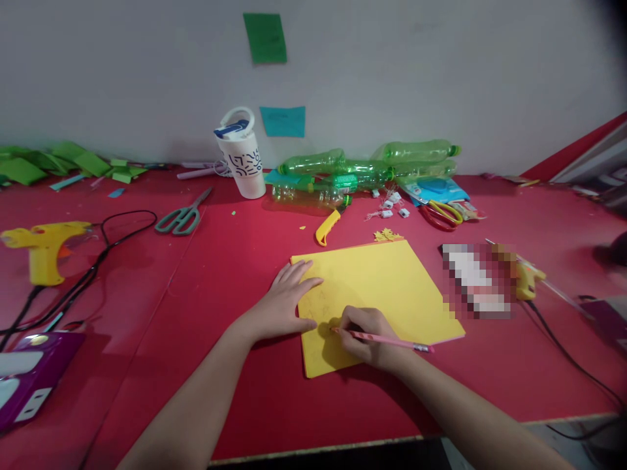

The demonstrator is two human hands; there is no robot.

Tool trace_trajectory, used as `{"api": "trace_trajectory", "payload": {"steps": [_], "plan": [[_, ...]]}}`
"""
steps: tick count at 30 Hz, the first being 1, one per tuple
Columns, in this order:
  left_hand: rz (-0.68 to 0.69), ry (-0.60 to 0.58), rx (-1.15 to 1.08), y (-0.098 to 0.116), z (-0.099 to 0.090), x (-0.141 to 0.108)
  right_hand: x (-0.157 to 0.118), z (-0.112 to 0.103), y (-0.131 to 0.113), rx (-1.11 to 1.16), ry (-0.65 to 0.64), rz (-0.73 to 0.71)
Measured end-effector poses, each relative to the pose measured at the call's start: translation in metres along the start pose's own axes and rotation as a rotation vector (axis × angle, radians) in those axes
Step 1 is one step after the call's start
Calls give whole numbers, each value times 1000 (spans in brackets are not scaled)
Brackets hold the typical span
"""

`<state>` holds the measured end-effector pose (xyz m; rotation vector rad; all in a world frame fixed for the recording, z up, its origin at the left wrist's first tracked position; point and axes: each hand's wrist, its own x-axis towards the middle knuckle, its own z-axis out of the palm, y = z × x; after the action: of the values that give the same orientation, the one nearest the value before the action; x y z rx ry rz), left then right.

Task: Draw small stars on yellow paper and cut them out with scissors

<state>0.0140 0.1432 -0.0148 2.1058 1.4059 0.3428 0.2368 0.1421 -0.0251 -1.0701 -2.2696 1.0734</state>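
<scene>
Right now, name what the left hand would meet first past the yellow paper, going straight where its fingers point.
The left hand would probably meet the yellow cutter-like tool beyond the yellow paper; depth is unclear.

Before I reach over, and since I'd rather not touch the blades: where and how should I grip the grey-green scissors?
Best by the handles of the scissors, coming from the near side, probably with the left hand, which is closer. Handles face you while the blades point away, so that approach should keep clear of the edges.
</scene>
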Motion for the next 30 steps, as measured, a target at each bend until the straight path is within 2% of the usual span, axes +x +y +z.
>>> {"api": "trace_trajectory", "payload": {"steps": [10, 15, 17, 20, 23, 30], "plan": [[0, -11, 14, 0, 0, 0, -1, -2, -3, 11, -63, -77], [4, -4, 16, 0, 0, 0, 0, -2, -3, 33, -77, -70], [5, -4, 18, 0, 0, 0, 0, -2, -2, 59, -47, -22], [2, 1, 35, -1, 1, 0, 1, -1, 1, 110, 68, 74], [11, 4, 58, -3, 1, 0, 2, 1, 5, 134, 153, 74], [28, -1, 140, -9, -6, 7, 3, 3, 4, 120, 130, -3]]}}
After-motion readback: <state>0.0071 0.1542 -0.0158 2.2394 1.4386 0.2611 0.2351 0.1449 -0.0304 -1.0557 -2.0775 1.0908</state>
